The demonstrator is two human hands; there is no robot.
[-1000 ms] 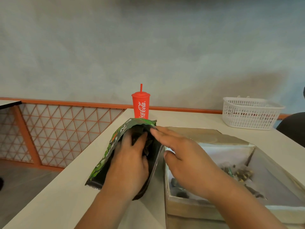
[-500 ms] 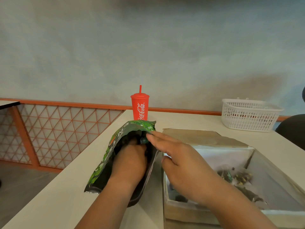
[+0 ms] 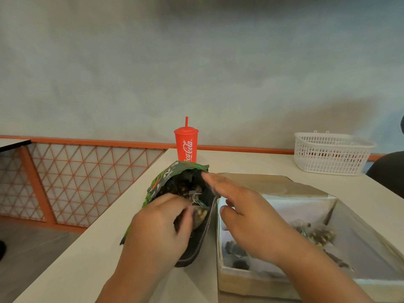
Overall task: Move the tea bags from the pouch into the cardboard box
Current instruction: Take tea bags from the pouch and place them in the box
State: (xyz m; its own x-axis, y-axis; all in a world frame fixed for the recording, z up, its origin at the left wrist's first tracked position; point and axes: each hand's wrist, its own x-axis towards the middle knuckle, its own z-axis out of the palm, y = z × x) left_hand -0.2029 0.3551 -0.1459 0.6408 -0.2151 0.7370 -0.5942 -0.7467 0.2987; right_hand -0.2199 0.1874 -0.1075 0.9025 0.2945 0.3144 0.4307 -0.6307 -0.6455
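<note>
The left hand (image 3: 159, 230) curls round a clump of tea bags (image 3: 197, 213) at the mouth of the pouch (image 3: 162, 182) (white strings (image 3: 194, 197) trail just above them). The right hand (image 3: 247, 217), fingers straight, touches the pouch's rim. Loose bags (image 3: 321, 235) lie in the box (image 3: 251, 182) just beside.

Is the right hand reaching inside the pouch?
No, the right hand rests outside on the rim of the pouch, above the cardboard box; the left hand is in its mouth, gripping a tea bag.
</note>
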